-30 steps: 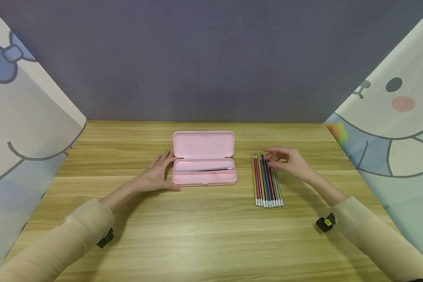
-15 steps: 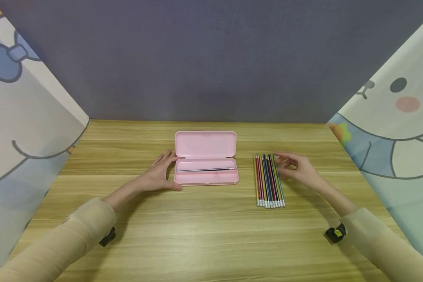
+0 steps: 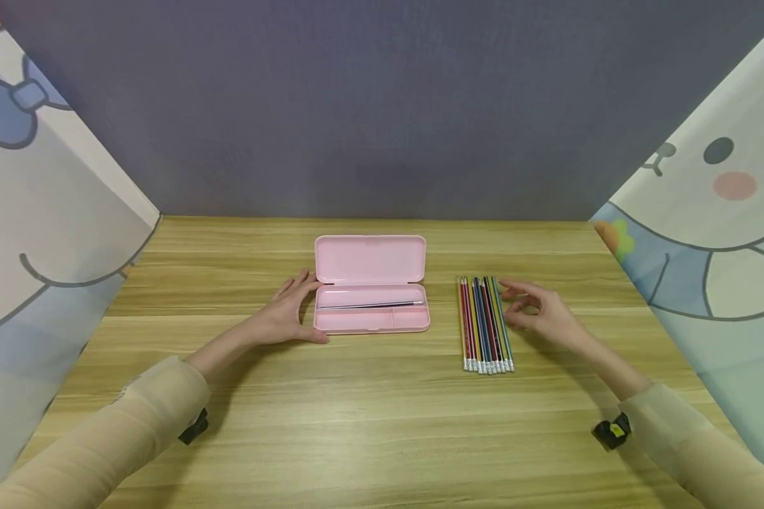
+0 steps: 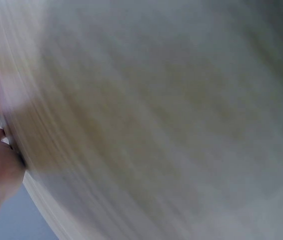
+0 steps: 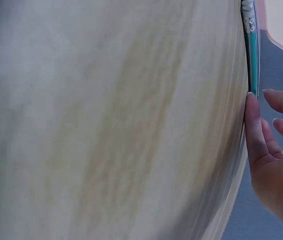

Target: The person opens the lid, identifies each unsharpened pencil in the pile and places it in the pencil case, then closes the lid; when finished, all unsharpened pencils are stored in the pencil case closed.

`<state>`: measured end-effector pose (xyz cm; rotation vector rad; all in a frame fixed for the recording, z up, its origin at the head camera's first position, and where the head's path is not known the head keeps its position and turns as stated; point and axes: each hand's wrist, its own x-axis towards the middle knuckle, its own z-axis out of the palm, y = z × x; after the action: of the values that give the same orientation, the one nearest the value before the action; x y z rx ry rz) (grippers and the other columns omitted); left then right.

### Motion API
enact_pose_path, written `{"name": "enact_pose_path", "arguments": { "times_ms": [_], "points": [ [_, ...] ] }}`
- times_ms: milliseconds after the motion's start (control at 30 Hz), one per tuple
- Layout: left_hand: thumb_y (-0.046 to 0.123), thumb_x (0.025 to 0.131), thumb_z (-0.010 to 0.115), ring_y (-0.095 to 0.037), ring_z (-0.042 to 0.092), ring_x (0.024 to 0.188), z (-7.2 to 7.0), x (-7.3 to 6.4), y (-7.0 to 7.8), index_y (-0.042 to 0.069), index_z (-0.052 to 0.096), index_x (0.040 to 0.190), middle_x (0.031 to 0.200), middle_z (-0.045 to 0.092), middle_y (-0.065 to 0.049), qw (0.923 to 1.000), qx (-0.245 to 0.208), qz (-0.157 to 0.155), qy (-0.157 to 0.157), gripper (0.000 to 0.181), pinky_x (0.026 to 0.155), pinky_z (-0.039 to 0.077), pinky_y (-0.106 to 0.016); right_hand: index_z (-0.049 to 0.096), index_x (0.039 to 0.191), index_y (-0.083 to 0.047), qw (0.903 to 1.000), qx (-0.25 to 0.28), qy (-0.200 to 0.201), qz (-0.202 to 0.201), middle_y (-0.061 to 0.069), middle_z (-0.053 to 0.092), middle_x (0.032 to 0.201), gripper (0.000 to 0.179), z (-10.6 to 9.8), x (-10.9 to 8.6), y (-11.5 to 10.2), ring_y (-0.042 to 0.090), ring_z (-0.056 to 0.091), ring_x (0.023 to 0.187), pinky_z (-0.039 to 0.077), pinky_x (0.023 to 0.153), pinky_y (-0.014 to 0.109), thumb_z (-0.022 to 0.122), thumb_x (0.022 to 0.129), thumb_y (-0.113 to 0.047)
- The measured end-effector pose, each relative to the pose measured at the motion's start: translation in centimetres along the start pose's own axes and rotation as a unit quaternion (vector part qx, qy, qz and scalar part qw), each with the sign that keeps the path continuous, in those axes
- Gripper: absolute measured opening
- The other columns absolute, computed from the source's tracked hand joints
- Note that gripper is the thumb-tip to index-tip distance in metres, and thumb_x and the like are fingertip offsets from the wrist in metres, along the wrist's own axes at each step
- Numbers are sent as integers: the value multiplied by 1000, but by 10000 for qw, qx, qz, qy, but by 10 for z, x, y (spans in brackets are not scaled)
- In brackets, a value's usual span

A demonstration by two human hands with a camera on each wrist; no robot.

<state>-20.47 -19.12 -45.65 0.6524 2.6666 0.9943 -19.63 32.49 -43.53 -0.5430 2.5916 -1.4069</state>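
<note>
An open pink pencil case (image 3: 371, 322) lies on the wooden table, its lid tipped back. One dark pencil (image 3: 372, 305) lies in its long rear compartment. My left hand (image 3: 283, 314) spans the case's left end, thumb at the front corner and fingers by the hinge side, touching it. To the right, several pencils (image 3: 484, 332) lie side by side, eraser ends toward me. Beside the outermost teal pencil (image 5: 253, 60), my right hand (image 3: 541, 311) has its thumb and fingers parted. In the right wrist view, the thumb tip touches or nearly touches that pencil.
The wooden table (image 3: 369, 431) ends at a grey panel (image 3: 382, 113) at the back. Printed cartoon panels slope along the left (image 3: 57, 212) and right (image 3: 726, 233) sides. Black wrist cameras hang below both sleeves.
My right hand has moved right, from above the pencils to the row's right edge. The view shifted slightly. My left hand stays at the pencil case.
</note>
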Motion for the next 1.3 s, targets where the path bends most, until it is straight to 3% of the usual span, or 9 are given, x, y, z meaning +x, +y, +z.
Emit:
{"name": "enact_pose_path", "arguments": {
  "times_ms": [233, 500, 1000, 1300],
  "points": [
    [48, 71, 93, -41, -1, 162, -1, 0, 0, 14, 38, 155, 172, 17, -22, 10000, 4, 22, -28, 106, 130, -2, -63, 45, 151, 3, 10000, -35, 18, 34, 30, 58, 135, 65, 1, -2, 0, 5, 67, 94, 65, 74, 27, 73, 92, 2],
    [48, 71, 92, -41, -1, 162, 0, 0, 0, 13, 37, 155, 172, 18, -21, 10000, -3, 58, -18, 107, 131, -3, -62, 45, 151, 6, 9989, -423, -15, 181, 32, 58, 140, 71, 3, -3, -5, 2, 67, 88, 61, 73, 20, 77, 88, 0],
    [48, 72, 91, -42, -2, 162, 0, 0, 1, 14, 36, 156, 172, 13, -23, 10000, -26, 9, -49, 106, 130, -3, -63, 41, 152, 7, 9952, -747, -18, 638, 33, 57, 141, 75, 5, -2, -16, 10, 71, 80, 60, 72, 19, 74, 84, 8],
    [48, 72, 92, -41, -2, 162, -1, -1, 1, 15, 37, 156, 172, 14, -22, 10000, -16, 25, -46, 106, 130, -3, -63, 44, 149, 9, 9879, -1236, 133, 922, 32, 60, 136, 77, 7, 2, -24, 1, 66, 82, 55, 72, 14, 80, 81, 2]
  ]
}}
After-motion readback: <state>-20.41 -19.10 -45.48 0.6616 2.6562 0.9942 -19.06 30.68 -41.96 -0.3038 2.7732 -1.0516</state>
